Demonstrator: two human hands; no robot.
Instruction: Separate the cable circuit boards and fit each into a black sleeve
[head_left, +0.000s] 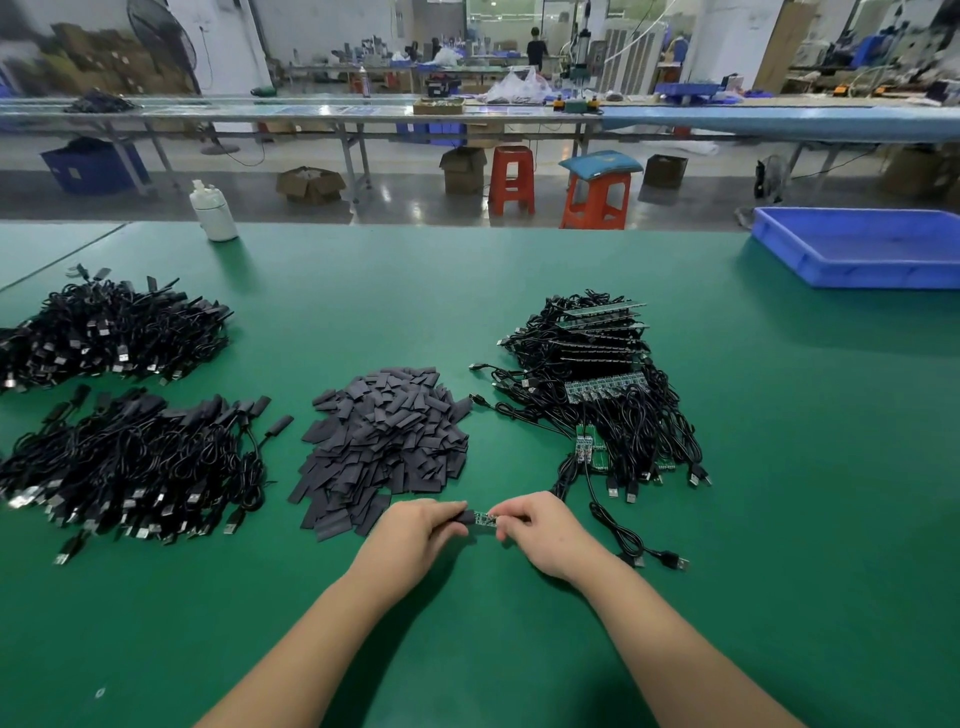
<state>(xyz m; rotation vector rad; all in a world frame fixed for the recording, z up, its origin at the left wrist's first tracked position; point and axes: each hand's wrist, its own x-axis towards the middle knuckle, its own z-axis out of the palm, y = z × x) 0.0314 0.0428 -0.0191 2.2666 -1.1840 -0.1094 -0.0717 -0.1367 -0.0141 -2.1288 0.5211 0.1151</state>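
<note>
My left hand (423, 527) pinches a black sleeve (464, 518) low over the green table. My right hand (537, 525) pinches the other end of a small green circuit board (486, 518), whose left end meets the sleeve's mouth. The board's black cable (626, 538) trails right to a USB plug. A heap of loose black sleeves (387, 441) lies just behind my hands. Right of it is a pile of cables with bare, joined boards (597, 384).
Two piles of sleeved cables (124, 457) fill the left of the table (467, 291). A blue tray (862, 249) stands at the far right corner and a white bottle (214, 210) at the far left edge. Benches, stools and boxes lie beyond.
</note>
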